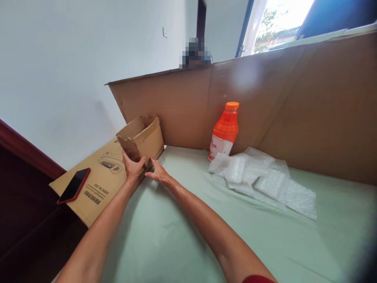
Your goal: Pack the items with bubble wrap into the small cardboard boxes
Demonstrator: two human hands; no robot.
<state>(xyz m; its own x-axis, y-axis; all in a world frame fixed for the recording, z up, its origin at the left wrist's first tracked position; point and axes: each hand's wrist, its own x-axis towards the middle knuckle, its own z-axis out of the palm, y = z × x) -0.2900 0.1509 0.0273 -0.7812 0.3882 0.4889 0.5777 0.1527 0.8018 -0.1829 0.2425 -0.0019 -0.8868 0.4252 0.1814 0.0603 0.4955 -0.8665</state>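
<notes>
Cardboard box [143,137] stands upright, mouth tilted up-left; left hand [133,167] grips its base, right hand [157,171] lies flat beside.

Small open brown cardboard box [143,138] stands tilted at the table's far-left edge.

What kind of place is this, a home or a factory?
Probably a room in a home: plain white walls, a window, a green cloth over the surface. Both hands touch a small cardboard box.
</notes>
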